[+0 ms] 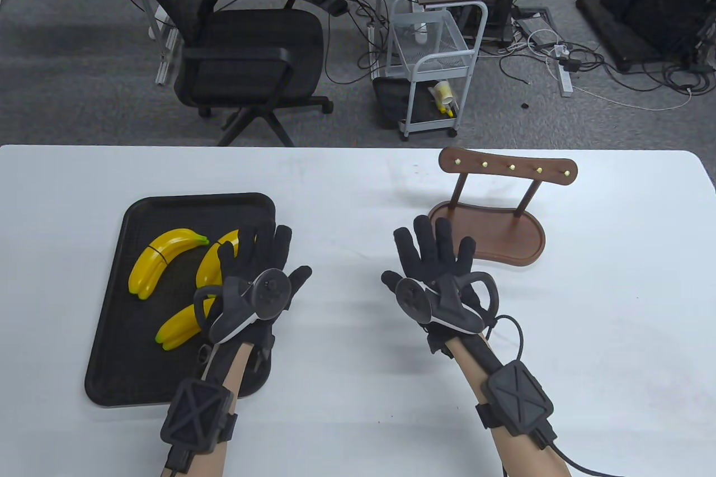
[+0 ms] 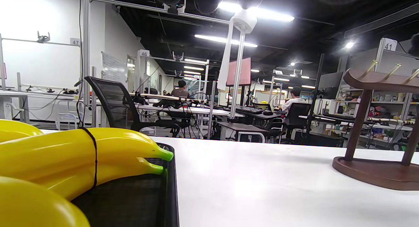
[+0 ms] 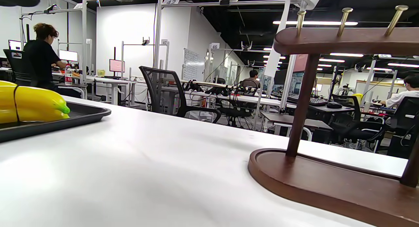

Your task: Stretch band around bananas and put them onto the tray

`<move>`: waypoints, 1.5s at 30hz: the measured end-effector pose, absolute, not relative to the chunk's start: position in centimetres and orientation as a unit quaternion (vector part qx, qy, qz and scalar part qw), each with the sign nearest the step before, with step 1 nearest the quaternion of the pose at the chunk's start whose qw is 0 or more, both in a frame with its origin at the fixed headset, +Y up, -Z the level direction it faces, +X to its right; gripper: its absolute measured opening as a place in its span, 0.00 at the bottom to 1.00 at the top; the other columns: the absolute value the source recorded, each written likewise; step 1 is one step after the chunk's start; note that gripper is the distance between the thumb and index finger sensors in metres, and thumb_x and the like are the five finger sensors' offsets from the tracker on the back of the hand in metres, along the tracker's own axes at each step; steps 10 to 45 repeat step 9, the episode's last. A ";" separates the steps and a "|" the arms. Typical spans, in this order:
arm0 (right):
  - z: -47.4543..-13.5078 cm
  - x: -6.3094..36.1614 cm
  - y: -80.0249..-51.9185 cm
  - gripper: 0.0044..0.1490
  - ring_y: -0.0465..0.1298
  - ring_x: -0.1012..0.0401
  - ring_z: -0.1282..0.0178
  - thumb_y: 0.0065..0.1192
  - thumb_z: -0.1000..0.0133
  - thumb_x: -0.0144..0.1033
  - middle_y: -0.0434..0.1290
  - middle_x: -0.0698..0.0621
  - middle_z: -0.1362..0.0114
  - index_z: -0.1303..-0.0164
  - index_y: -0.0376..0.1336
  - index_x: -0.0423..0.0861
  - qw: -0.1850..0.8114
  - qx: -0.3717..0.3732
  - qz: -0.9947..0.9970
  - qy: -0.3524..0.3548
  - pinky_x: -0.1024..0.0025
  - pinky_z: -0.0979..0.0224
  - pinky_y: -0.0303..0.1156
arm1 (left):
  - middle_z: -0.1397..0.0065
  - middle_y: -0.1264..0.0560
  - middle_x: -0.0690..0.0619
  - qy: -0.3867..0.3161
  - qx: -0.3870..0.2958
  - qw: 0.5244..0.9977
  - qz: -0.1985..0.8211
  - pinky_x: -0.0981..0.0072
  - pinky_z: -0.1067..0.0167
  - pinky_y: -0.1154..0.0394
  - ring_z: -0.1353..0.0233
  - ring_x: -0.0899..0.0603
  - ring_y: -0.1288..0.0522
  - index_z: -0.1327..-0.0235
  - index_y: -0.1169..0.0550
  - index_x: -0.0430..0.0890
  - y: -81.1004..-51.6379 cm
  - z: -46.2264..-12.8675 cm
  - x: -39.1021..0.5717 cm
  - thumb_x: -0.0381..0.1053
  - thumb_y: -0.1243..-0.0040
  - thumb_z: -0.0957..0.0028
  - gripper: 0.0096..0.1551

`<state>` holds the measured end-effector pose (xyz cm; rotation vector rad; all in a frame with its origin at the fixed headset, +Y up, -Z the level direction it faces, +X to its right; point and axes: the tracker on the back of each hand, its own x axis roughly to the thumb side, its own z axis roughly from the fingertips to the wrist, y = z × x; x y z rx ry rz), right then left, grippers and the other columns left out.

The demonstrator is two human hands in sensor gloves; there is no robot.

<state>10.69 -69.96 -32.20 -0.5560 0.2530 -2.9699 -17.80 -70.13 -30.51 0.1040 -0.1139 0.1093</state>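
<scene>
Lying banded on the tray [image 1: 112, 343], three banana pairs [image 1: 159, 263] suggest the task is done; left hand [image 1: 263, 275] and right hand [image 1: 433, 270] spread wide, empty.

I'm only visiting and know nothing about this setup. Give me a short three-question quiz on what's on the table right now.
1. True or false: the banana bunches lie on the black tray.
2. What does the right hand hold? A) a banana B) nothing C) the wooden rack
3. Fill in: a thin black ____ circles the far-left bunch.

Key: 1 true. 2 B, its fingers are spread. 3 band.
</scene>
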 end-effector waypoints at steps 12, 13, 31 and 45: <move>-32.3 11.1 -69.9 0.49 0.36 0.30 0.16 0.24 0.35 0.61 0.36 0.32 0.10 0.10 0.34 0.43 0.043 -0.179 -0.980 0.082 0.19 0.31 0.46 | 0.05 0.55 0.46 -0.057 0.047 0.996 0.052 0.24 0.24 0.55 0.09 0.31 0.57 0.12 0.49 0.55 -70.1 -30.4 -17.8 0.72 0.64 0.41 0.45; -32.3 11.1 -69.9 0.49 0.36 0.30 0.16 0.24 0.35 0.61 0.36 0.32 0.10 0.10 0.34 0.43 0.043 -0.179 -0.980 0.082 0.19 0.31 0.46 | 0.05 0.55 0.46 -0.057 0.047 0.996 0.052 0.24 0.24 0.55 0.09 0.31 0.57 0.12 0.49 0.55 -70.1 -30.4 -17.8 0.72 0.64 0.41 0.45; -32.3 11.1 -69.9 0.49 0.36 0.30 0.16 0.24 0.35 0.61 0.36 0.32 0.10 0.10 0.34 0.43 0.043 -0.179 -0.980 0.082 0.19 0.31 0.46 | 0.05 0.55 0.46 -0.057 0.047 0.996 0.052 0.24 0.24 0.55 0.09 0.31 0.57 0.12 0.49 0.55 -70.1 -30.4 -17.8 0.72 0.64 0.41 0.45; -32.3 11.1 -69.9 0.49 0.36 0.30 0.16 0.24 0.35 0.61 0.36 0.32 0.10 0.10 0.34 0.43 0.043 -0.179 -0.980 0.082 0.19 0.31 0.46 | 0.05 0.55 0.46 -0.057 0.047 0.996 0.052 0.24 0.24 0.55 0.09 0.31 0.57 0.12 0.49 0.55 -70.1 -30.4 -17.8 0.72 0.64 0.41 0.45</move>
